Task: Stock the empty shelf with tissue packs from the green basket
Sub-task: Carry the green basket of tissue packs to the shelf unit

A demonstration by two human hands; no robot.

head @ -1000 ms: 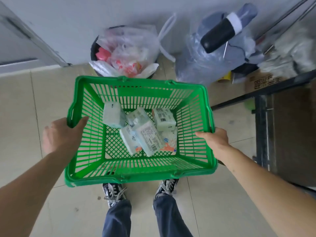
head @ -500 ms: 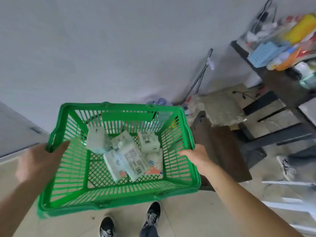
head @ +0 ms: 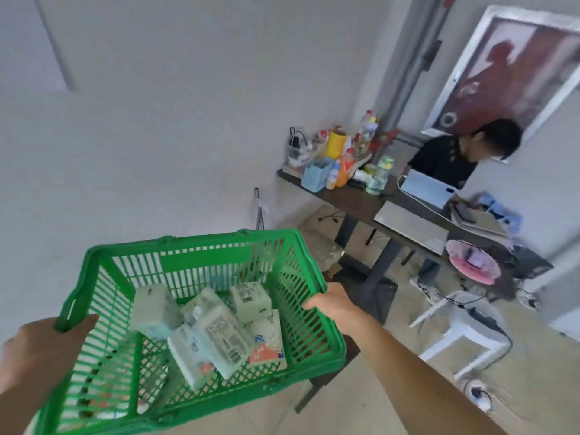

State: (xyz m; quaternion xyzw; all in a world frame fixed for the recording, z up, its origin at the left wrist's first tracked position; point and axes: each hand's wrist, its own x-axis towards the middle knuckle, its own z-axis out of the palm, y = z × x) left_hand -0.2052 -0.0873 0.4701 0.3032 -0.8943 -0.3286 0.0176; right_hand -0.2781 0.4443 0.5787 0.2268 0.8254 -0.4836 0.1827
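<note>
Head view: green basket [head: 201,255] held in mid-air, low and left of centre, tilted. Left hand [head: 40,350] clamped on the near-left rim; right hand [head: 332,304] closed around the right rim. Tissue packs [head: 219,337] lie loose in a heap on the basket floor, pale green and white, some overlapping, one with an orange patch at the right. Far right, a dark surface [head: 361,202] crowded with bottles and a small blue bin [head: 317,175]; a seated person [head: 445,158] behind it with a laptop [head: 426,189]. White stool [head: 461,334] on the tiled floor, right. The shelf cannot be made out.
</note>
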